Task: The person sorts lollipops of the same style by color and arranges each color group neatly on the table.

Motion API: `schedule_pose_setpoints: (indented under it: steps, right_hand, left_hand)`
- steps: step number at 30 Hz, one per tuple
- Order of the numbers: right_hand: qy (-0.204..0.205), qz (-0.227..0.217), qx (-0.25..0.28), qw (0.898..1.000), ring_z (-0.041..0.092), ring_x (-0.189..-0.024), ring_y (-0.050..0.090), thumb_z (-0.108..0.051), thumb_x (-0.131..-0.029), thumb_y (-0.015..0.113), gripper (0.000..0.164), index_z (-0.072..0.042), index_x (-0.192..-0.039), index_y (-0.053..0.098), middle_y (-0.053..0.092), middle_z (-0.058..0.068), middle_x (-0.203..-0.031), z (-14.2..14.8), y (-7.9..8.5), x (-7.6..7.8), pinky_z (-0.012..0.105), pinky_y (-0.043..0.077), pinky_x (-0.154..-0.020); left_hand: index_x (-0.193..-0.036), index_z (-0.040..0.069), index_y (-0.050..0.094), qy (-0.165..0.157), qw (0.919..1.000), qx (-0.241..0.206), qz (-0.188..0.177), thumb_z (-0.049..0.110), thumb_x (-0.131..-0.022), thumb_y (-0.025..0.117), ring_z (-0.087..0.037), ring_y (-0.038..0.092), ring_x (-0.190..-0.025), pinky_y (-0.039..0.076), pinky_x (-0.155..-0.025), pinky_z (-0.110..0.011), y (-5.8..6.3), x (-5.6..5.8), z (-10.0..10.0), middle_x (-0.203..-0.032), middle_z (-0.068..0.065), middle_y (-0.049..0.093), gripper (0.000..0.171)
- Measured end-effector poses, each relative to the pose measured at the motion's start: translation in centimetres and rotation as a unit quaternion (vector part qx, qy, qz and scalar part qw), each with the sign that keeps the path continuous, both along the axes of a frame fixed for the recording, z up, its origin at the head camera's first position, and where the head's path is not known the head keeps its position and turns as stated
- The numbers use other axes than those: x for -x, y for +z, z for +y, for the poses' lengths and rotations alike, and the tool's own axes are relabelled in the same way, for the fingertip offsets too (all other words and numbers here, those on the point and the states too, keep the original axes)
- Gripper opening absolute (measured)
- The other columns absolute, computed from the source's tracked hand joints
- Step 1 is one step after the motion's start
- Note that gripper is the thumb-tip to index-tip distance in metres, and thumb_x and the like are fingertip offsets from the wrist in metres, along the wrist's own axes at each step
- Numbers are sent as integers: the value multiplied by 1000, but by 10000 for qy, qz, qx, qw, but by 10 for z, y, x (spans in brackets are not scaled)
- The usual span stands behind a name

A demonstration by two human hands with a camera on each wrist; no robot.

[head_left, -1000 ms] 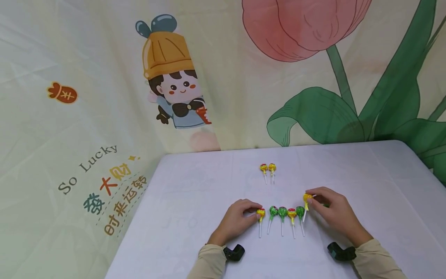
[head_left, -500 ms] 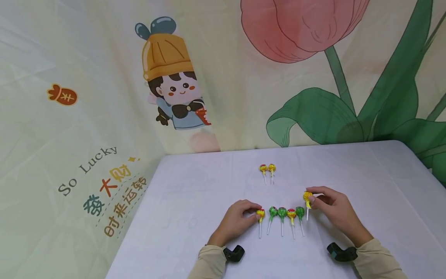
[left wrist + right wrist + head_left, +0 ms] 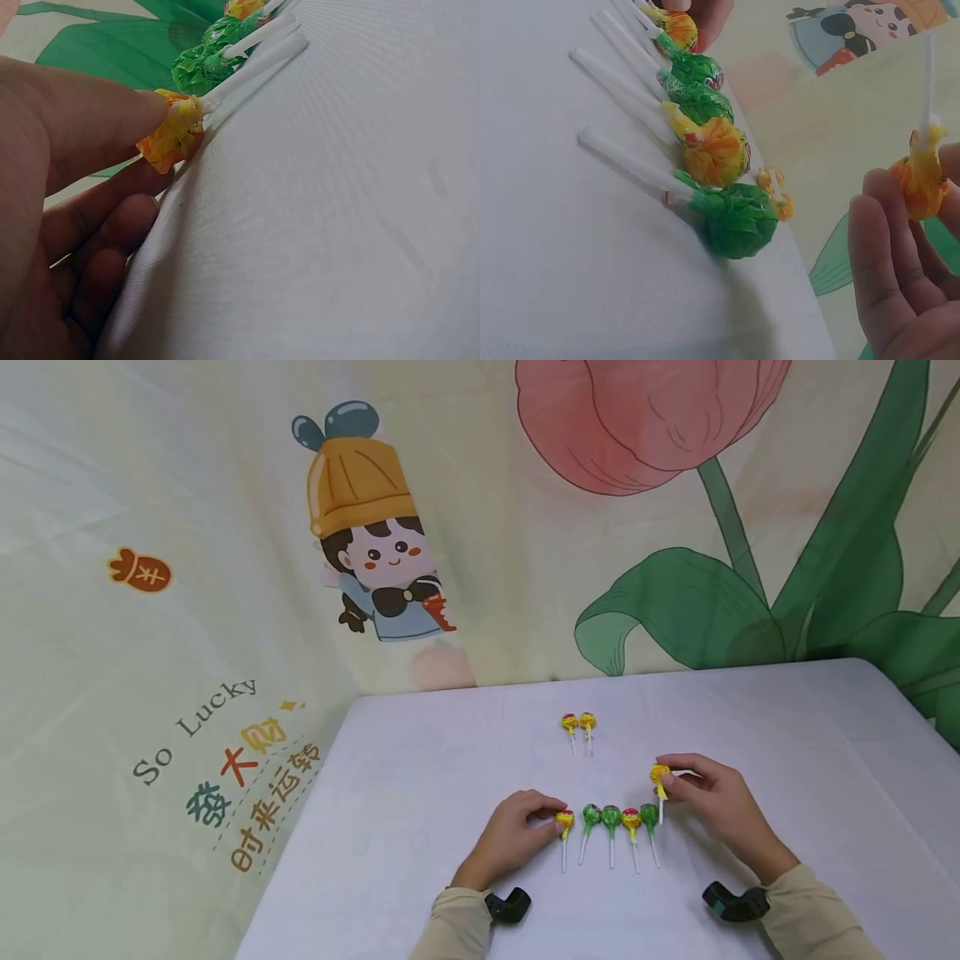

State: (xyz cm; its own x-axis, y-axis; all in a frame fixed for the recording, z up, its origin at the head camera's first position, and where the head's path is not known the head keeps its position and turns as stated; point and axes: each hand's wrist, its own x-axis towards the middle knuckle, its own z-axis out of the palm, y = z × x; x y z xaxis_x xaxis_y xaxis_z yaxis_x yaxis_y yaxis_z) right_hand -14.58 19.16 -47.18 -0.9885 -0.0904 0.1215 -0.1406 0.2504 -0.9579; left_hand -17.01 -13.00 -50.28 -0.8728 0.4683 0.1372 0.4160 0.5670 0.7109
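Observation:
My left hand point(image 3: 517, 831) pinches a yellow lollipop point(image 3: 565, 821) by its wrapped head at the left end of a row on the table. The left wrist view shows thumb and fingers on the yellow wrapper point(image 3: 174, 135). To its right lie two green lollipops point(image 3: 592, 815), a yellow one with red point(image 3: 631, 819), and another green lollipop point(image 3: 649, 815), sticks toward me. My right hand point(image 3: 716, 797) holds a yellow lollipop point(image 3: 659, 775) just beyond the row's right end. In the right wrist view this lollipop point(image 3: 920, 184) is raised off the table between thumb and fingers.
Two more yellow lollipops point(image 3: 579, 723) lie side by side farther back on the white-covered table point(image 3: 420, 760). A printed cloth backdrop point(image 3: 495, 527) hangs along the table's far edge. Black wrist cameras point(image 3: 508, 906) sit at both sleeves.
My right hand has lifted its yellow lollipop slightly up and back, and the stick has swung from slanted to nearly straight. My left hand stays on its lollipop.

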Motion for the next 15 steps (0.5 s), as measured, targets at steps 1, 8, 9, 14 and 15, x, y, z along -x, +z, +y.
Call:
schedule_pose_setpoints:
  steps: [1, 8, 9, 14, 15]
  right_hand:
    - [27, -50, 12, 10000, 22, -88, 71, -29, -99, 66, 44, -1, -132, 60, 61, 16, -121, 0, 1, 1, 31, 58, -80]
    - [113, -365, -337, 9987, 21, -93, 69, -32, -96, 69, 48, -4, -134, 59, 62, 15, -124, -4, 9, 7, 31, 57, -81]
    - [114, -399, -370, 9985, 21, -93, 69, -31, -96, 69, 47, -5, -134, 59, 62, 15, -124, -4, 11, 8, 32, 57, -82]
    - [138, -524, -497, 9973, 21, -94, 69, -29, -97, 69, 45, -6, -134, 59, 63, 13, -125, -3, 16, 13, 41, 56, -86]
    - [143, -527, -551, 9970, 21, -94, 68, -29, -97, 69, 44, -6, -134, 60, 63, 13, -125, -2, 18, 14, 42, 56, -86]
  left_hand:
    - [-118, 24, 74, -6, 10000, -10, -6, 28, -93, 73, -4, 57, -102, 47, -92, -31, 0, 0, 0, -108, 20, 66, 26]
    - [-118, 23, 74, -27, 10000, -28, 48, 28, -93, 73, -4, 57, -101, 47, -92, -31, 0, -1, 0, -108, 19, 66, 26]
    - [-118, 22, 74, -22, 10000, -25, 58, 28, -93, 73, -4, 57, -101, 47, -91, -31, 0, -1, 0, -108, 19, 66, 26]
    - [-118, 23, 74, 17, 10000, 37, 18, 28, -93, 73, -4, 57, -100, 47, -91, -30, 2, -1, -1, -108, 19, 66, 26]
    - [-118, 24, 73, 25, 10000, 47, 1, 28, -93, 73, -4, 57, -100, 47, -91, -30, 2, -1, -1, -108, 20, 66, 26]
